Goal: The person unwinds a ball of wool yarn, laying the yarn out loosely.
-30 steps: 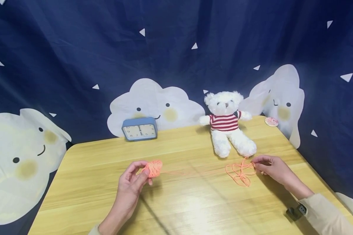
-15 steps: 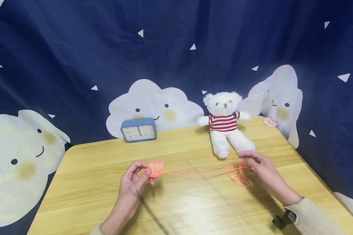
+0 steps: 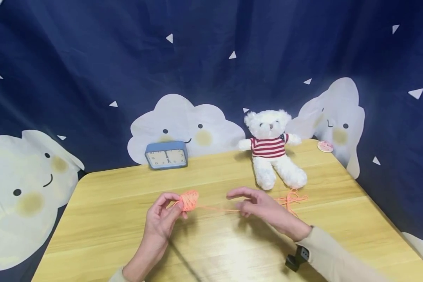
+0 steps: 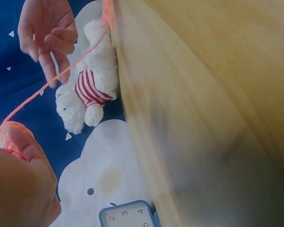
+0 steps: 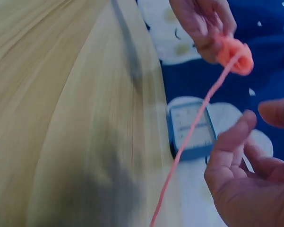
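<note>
Pinched between the thumb and fingers of my left hand (image 3: 158,223) is a small wound ball of orange yarn (image 3: 190,201). From it a strand (image 4: 35,93) runs rightward toward a loose tangle of the same yarn (image 3: 291,199) on the table, partly hidden behind my right hand. My right hand (image 3: 262,205) hovers over the middle of the table, beside the strand. In the right wrist view its thumb and fingers (image 5: 231,156) stand apart with nothing between them, and the strand passes clear of them to the yarn ball (image 5: 238,57).
A white teddy bear (image 3: 269,149) in a striped shirt sits at the back right, close behind the loose yarn. A blue clock (image 3: 167,155) stands at the back left of the wooden table (image 3: 109,203). One round pink disc (image 3: 325,146) lies by the far right corner.
My right hand has let go of the loose yarn and moved left along the strand toward the ball. The left hand still holds the ball in nearly the same place.
</note>
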Available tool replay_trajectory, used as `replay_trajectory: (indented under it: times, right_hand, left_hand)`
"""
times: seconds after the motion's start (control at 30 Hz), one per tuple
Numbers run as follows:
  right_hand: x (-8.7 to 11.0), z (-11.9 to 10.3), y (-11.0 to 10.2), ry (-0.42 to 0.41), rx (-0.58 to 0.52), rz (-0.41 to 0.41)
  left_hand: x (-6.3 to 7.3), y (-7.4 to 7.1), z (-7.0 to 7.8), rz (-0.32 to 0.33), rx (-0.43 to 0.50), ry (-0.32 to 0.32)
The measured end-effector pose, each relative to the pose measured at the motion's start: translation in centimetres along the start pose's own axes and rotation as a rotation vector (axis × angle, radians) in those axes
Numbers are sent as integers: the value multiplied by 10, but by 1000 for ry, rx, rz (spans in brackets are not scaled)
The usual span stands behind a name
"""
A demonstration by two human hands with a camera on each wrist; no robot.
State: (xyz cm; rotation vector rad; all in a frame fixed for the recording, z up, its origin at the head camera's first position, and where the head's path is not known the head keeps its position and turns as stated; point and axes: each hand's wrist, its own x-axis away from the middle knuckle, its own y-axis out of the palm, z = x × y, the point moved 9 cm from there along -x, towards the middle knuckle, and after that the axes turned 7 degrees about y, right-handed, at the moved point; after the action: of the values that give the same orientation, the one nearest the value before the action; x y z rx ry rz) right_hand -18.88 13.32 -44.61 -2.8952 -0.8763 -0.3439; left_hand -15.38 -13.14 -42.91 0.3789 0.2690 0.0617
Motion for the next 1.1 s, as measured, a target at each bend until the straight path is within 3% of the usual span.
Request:
replay_trajectory:
  times: [0.17,0.33,0.63,0.73,1.1]
  right_hand:
    - [-12,-4,36,6,-16,-120]
    - [-13,-2,47,17,-46,-149]
    - [5,-8,12,-70,41,-53]
    - [14,-16,-5,-84,75,13]
    - [36,-31,-48,-120,80,213]
  left_hand:
    - [0,1,-1,-11,-38,-2]
    - [0,0,-2,-10,-27,-7]
    - [0,-6,-1,20,-99,-26]
    - [0,-6,-1,9,-110,-13]
    - [3,-3,-3,-55,-53,-3]
